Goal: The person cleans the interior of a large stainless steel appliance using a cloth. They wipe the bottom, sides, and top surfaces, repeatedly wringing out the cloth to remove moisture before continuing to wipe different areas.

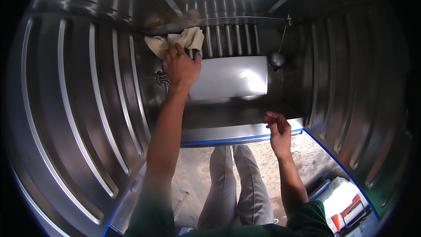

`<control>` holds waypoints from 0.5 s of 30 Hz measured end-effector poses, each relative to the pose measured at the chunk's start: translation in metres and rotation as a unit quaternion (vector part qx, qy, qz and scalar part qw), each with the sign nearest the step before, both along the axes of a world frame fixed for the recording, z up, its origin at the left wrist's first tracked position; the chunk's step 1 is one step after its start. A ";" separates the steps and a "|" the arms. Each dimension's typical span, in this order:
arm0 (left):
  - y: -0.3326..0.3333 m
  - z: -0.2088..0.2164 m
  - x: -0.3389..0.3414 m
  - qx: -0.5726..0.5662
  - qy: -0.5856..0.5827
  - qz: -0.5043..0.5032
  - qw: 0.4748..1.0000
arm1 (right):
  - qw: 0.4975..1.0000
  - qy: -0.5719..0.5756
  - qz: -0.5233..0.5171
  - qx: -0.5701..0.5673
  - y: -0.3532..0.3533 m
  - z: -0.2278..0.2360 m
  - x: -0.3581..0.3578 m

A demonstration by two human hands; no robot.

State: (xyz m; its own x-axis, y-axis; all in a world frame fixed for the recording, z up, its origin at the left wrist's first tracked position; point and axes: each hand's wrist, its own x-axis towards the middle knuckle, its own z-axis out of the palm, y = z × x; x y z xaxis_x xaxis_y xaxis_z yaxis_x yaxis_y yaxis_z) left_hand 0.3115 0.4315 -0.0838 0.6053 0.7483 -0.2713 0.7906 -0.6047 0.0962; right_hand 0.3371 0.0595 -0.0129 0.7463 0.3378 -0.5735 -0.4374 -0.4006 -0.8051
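My left hand (181, 69) reaches to the back left of a stainless steel compartment. Its fingers are stretched out, with the fingertips at the front edge of a crumpled beige cloth (190, 38); whether they press on it I cannot tell. The cloth lies in folds beside a row of upright metal tubes (228, 39). Right of this hand is a flat, shiny metal plate (228, 77), partly covered by the hand. My right hand (279, 134) hangs over the compartment's front edge, fingers loosely bent and apart, with nothing seen in it.
Ribbed metal walls (94, 66) rise on both sides. A round metal float (276, 59) hangs from a thin rod at the back right. Bent metal tubing (163, 78) sticks out at the left. Blue strip (228, 141) edges the front; a white and orange item (346, 210) lies lower right.
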 end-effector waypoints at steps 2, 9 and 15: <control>0.021 -0.043 -0.003 -0.026 -0.007 -0.017 0.999 | 0.996 -0.045 0.039 -0.069 -0.008 -0.015 -0.014; 0.131 -0.123 -0.005 -0.056 0.064 -0.169 0.982 | 0.989 -0.129 0.046 -0.059 -0.015 -0.040 -0.021; 0.122 -0.107 0.027 0.037 0.249 -0.250 0.935 | 0.964 -0.250 0.044 -0.079 -0.005 -0.051 -0.026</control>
State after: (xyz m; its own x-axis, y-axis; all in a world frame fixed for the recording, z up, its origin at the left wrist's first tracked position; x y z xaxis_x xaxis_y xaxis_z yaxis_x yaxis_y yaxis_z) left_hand 0.3382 0.5535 -0.1904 0.6967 0.4331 -0.5719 0.3428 -0.9013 -0.2650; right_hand 0.3107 0.0548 -0.0639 0.9151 0.3508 -0.1989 0.0317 -0.5542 -0.8318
